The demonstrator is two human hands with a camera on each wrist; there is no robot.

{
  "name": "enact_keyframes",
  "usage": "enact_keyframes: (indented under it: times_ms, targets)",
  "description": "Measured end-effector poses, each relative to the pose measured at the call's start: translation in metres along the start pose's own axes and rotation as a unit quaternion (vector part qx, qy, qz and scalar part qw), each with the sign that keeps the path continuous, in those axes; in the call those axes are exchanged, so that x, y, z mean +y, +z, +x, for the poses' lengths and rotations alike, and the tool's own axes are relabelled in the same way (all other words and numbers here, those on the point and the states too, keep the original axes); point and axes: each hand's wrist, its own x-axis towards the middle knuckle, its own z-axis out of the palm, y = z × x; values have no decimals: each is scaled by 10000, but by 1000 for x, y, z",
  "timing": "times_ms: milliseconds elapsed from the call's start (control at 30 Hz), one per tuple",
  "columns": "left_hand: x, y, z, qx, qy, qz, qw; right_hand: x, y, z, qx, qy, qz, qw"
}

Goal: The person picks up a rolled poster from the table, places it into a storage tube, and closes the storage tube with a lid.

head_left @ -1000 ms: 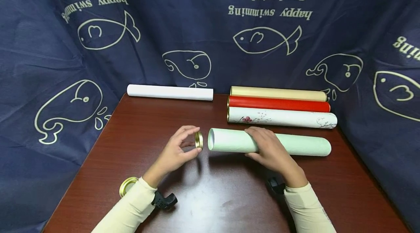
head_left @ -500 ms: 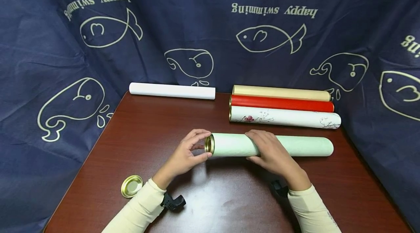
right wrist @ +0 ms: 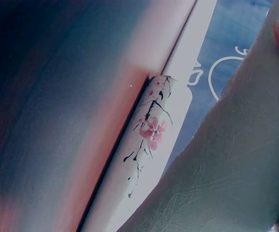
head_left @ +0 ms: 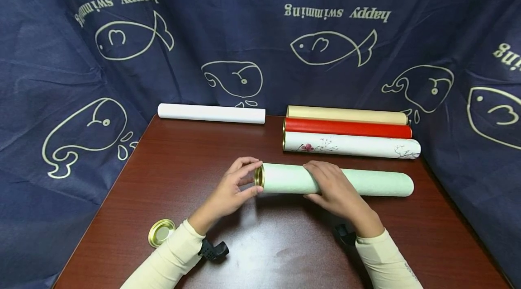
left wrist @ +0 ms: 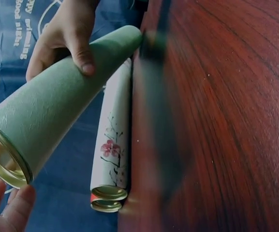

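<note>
"What's at the left?"
"A shallow round gold metal lid [head_left: 160, 233], lying on the reddish-brown wood-grained table [head_left: 195, 153] just beside the cream sleeve [head_left: 164, 257]."
"And the left hand [head_left: 228, 194]?"
"Its fingers and thumb are clamped on a gold metal ring [head_left: 259, 177] — that's at the left end of a long pale green cylindrical tube [head_left: 378, 182]."
"Where's the tube?"
"Crosswise, nearer than the white flower-printed cylindrical tube [head_left: 358, 145]."
"The right hand [head_left: 337, 188]?"
"Around the green tube's middle — fingers over the top, thumb on the near side, gripping."
</note>
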Motion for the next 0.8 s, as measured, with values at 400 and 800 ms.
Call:
enact_keyframes:
  times_ms: [400,800]
  targets:
    - [1,1,10,53,241,-243,9994,1,2,0,81,-238,-69,9997]
    - [-8,-29,19,-678,-782,2204,9699,39,-8,-2,-656,-224,-554,9961]
